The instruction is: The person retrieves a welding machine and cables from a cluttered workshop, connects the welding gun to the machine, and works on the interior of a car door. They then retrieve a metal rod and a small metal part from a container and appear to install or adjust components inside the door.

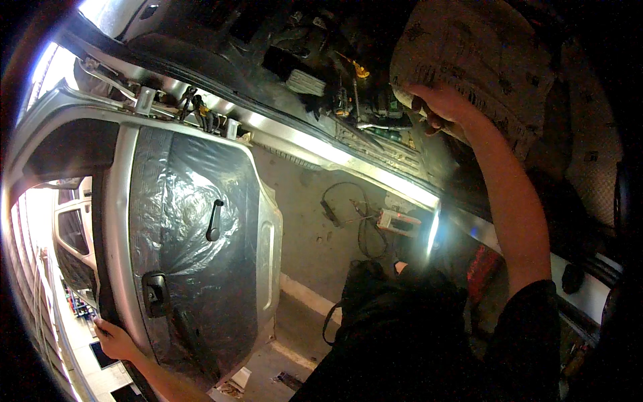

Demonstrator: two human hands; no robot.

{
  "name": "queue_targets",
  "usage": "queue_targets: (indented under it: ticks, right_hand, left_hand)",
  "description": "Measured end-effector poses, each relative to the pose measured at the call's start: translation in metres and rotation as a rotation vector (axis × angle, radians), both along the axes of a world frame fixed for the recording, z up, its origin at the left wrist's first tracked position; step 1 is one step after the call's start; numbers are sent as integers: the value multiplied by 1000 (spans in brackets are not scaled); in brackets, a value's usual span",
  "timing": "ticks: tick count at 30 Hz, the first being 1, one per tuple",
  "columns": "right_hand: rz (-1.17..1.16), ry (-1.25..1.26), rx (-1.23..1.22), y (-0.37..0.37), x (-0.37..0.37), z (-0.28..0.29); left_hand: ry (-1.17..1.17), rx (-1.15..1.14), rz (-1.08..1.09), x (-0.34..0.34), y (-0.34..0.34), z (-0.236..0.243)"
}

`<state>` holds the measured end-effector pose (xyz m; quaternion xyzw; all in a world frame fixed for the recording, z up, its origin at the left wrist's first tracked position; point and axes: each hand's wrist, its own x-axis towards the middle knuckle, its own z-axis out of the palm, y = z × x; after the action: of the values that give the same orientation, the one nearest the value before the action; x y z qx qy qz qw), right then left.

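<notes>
At lower left my left hand (115, 340) is closed on the dark edge (100, 281) of an open silver vehicle door (268, 254), whose inner face carries plastic film (187, 174), a window crank (214, 221) and a handle recess (155, 293). At upper right my right hand (441, 107) has its fingers curled on the edge of a seat (482, 53) with a printed, worn-looking cover. Under that hand the fingertips are partly in shadow.
The dark footwell (281, 40) holds scattered tools (358, 70) beside a bright door sill (395, 181). On the concrete floor (301, 228) are a looped cable (362, 228) and a pale tool (398, 221). Another vehicle (72, 228) shows at far left.
</notes>
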<state>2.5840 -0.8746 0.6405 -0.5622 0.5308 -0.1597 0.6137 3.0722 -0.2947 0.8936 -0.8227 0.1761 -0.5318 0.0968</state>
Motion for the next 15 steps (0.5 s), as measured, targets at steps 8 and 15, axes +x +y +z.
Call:
queue_targets:
  ticks: [8,15]
  right_hand:
    - [29,59,12,-2,0,2]
    - [46,86,-26,-4,-1,1]
  left_hand:
    - [47,-32,35,-2,-2,2]
    - [44,-18,18,1,-1,1]
